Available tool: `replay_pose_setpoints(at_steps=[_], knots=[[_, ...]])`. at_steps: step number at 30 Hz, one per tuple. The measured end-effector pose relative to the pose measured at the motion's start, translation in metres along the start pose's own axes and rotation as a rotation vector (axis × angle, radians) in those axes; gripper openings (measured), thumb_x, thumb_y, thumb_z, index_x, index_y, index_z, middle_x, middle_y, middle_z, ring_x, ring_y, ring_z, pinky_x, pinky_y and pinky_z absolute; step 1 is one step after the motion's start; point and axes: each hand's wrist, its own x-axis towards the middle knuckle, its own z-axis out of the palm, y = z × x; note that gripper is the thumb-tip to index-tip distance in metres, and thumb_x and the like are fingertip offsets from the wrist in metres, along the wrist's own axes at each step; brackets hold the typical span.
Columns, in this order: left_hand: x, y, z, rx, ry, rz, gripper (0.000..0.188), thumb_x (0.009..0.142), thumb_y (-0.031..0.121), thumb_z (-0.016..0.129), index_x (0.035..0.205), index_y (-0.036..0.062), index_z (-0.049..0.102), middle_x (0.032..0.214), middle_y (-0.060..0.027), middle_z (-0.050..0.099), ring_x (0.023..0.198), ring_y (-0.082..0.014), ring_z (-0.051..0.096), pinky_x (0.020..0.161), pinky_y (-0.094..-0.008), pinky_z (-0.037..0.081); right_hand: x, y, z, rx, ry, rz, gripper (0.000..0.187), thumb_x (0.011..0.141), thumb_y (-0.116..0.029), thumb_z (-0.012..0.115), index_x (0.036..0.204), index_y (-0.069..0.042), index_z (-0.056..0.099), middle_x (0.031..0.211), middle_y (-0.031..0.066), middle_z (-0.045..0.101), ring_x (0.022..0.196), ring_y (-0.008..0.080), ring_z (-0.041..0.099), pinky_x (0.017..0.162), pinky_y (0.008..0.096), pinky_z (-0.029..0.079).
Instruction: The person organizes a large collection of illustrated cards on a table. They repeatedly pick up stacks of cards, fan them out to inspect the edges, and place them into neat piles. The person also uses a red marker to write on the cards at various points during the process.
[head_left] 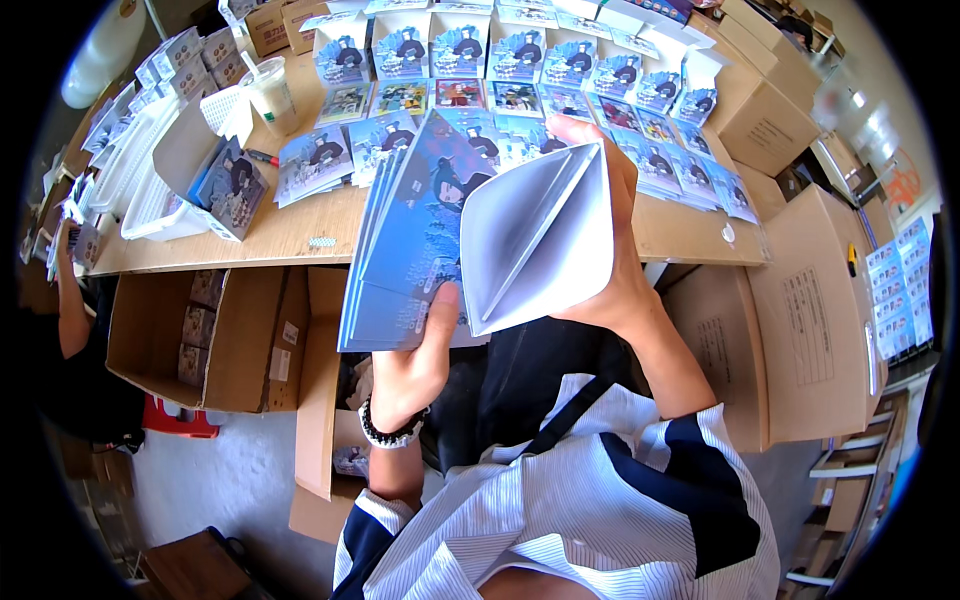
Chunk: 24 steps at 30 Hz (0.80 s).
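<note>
Our left hand (415,365) is grasping a fanned sheaf of glossy blue illustrated cards (400,250), its thumb pressed flat over the lower edge. Our right hand (624,275) is wrapped around a smooth white paper pouch (570,255), its mouth gaping toward us. Both are held up in front of the light wooden tabletop (315,222), the cards just left of the pouch. A thin pale edge runs slantwise inside the pouch; from this angle we can't tell whether it is a loose insert or a fold. To handle these well, we'd judge a light thumb best, firm enough to stop the fan slipping but not creasing the gloss. The right grip should squeeze only the pouch's sides, so the mouth stands wide and its corners stay crisp.
</note>
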Motion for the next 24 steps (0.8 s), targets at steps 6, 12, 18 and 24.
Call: replay_pose_setpoints(at_steps=[6,12,18,24], knots=[[-0.003,-0.001,-0.002,-0.013,0.021,-0.058,0.028,0.097,0.01,0.068,0.122,-0.0017,0.062,0.111,-0.0064,0.068,0.097,-0.0145,0.062,0.085,-0.0303,0.05,-0.002,0.003,-0.004,-0.081,0.043,-0.013,0.127,0.051,-0.019,0.096,0.154,-0.004,0.024,0.151,0.0187,0.036,0.14,0.0391,0.036,0.116,0.0467,0.036],[0.003,0.001,-0.008,0.041,0.163,-0.045,0.036,0.098,0.01,0.066,0.13,-0.0031,0.057,0.121,-0.009,0.065,0.107,-0.0161,0.06,0.096,-0.0323,0.047,0.005,0.03,-0.023,-0.152,0.142,0.105,0.122,0.067,-0.026,0.089,0.157,0.003,0.012,0.149,0.0294,0.033,0.137,0.0431,0.04,0.112,0.0483,0.04],[0.013,-0.013,-0.023,-0.105,0.3,-0.048,0.042,0.096,0.01,0.068,0.134,-0.0015,0.055,0.128,-0.0126,0.061,0.11,-0.0203,0.063,0.091,-0.0346,0.053,0.023,0.109,-0.088,-0.213,0.356,0.433,0.085,0.083,-0.044,0.077,0.142,0.007,0.044,0.132,0.0253,0.055,0.121,0.0368,0.057,0.105,0.0443,0.045],[0.011,-0.017,-0.026,-0.062,0.298,-0.075,0.046,0.094,0.01,0.07,0.136,0.001,0.052,0.129,-0.0125,0.06,0.111,-0.022,0.064,0.09,-0.0355,0.054,0.002,0.192,-0.055,-0.655,0.02,0.768,0.092,0.077,-0.066,0.072,0.139,-0.001,0.055,0.136,0.0339,0.05,0.125,0.0464,0.056,0.109,0.0515,0.045]])
